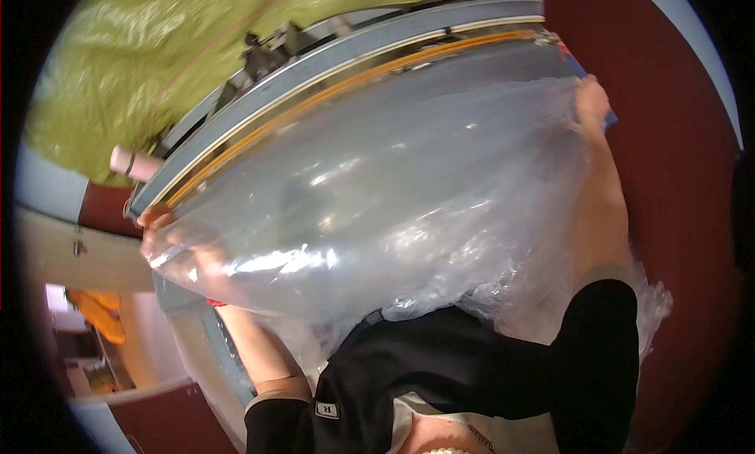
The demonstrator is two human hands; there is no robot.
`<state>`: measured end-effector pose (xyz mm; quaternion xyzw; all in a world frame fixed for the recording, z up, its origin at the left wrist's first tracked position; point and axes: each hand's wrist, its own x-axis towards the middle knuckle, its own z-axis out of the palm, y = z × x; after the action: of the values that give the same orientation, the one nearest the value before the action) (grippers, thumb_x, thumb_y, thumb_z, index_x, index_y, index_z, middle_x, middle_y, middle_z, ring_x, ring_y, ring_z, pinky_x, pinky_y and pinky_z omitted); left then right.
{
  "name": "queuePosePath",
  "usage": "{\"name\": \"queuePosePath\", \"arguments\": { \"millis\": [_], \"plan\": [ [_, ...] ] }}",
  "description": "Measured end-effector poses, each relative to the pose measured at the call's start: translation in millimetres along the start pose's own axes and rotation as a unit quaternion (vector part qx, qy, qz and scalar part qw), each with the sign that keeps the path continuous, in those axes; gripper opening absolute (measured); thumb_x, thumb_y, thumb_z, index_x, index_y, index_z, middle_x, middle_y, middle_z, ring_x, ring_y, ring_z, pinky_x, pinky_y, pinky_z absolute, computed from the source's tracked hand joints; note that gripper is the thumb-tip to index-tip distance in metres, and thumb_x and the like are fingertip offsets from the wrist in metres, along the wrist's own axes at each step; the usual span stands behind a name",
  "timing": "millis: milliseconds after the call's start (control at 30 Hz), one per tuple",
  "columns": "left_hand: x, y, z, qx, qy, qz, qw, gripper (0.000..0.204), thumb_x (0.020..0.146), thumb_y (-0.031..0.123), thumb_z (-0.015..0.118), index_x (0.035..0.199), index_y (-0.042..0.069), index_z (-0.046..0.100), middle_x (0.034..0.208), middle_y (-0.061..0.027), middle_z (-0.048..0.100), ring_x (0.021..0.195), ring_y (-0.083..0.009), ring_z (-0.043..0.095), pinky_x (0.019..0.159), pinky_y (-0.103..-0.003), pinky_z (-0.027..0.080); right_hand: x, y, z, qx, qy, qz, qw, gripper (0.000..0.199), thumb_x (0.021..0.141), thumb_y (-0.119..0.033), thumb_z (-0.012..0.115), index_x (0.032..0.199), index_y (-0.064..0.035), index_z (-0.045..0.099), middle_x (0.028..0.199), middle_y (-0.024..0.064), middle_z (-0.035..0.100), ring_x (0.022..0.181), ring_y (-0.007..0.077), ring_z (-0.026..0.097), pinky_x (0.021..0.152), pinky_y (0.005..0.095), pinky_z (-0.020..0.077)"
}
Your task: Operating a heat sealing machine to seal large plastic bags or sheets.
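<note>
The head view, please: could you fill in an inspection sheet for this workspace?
Surface: grey machine with a long orange-edged bar; a bare part shows along its upper side.
Job's things: large clear plastic sheet stretched across the machine.
Clutter: bunched green plastic and a pink roll behind the machine.
Grips: left hand and right hand each grip a sheet edge.
Cables: nothing seen.
Surroundings: dark red floor; something orange at lower left.

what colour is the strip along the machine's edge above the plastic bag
Orange-yellow strip, clearest in the head view.
</note>
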<state>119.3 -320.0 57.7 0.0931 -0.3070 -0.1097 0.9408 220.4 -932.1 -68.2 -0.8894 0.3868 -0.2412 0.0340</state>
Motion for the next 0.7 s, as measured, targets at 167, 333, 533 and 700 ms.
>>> {"name": "queuePosePath", "arguments": {
  "millis": [167,333,533,700],
  "plan": [
    [-41,-14,20,0.208,0.352,0.275,0.87,0.036,0.081,0.015,0.054,0.115,0.008,0.045,0.083,-0.0079,0.06,0.073,-0.0209,0.058,0.076,-0.03,0.045,3,16,11,-0.012,0.004,-0.003,1.0,0.031,0.082,-0.035,0.045,0.101,-0.0124,0.053,0.096,0.0137,0.06,0.091,0.0345,0.056,0.071,0.0461,0.044],
    [-134,-6,7,0.494,0.024,-0.194,0.847,0.026,0.083,0.018,0.052,0.106,0.006,0.051,0.081,-0.0133,0.061,0.07,-0.0218,0.06,0.07,-0.031,0.047,-1,-13,15,0.018,0.008,-0.032,0.999,0.028,0.084,-0.034,0.043,0.095,-0.0099,0.054,0.092,0.0152,0.06,0.087,0.0353,0.056,0.069,0.045,0.0436],
    [-147,68,-16,0.029,0.124,0.081,0.989,0.033,0.093,0.03,0.032,0.11,0.005,0.046,0.077,-0.0108,0.057,0.077,-0.0262,0.057,0.073,-0.035,0.046,-4,0,9,-0.022,0.007,-0.02,1.0,0.03,0.085,-0.035,0.042,0.094,-0.0093,0.054,0.094,0.0151,0.059,0.087,0.036,0.056,0.069,0.0459,0.0432],
    [-187,-10,-19,0.243,0.306,-0.125,0.912,0.054,0.081,0.033,0.055,0.125,0.008,0.036,0.12,-0.0147,0.042,0.113,-0.0268,0.04,0.097,-0.048,0.027,5,-5,17,-0.041,-0.007,-0.017,0.999,0.033,0.083,-0.04,0.043,0.095,-0.0107,0.053,0.093,0.0137,0.06,0.087,0.0372,0.055,0.07,0.046,0.0434]
  ]
}}
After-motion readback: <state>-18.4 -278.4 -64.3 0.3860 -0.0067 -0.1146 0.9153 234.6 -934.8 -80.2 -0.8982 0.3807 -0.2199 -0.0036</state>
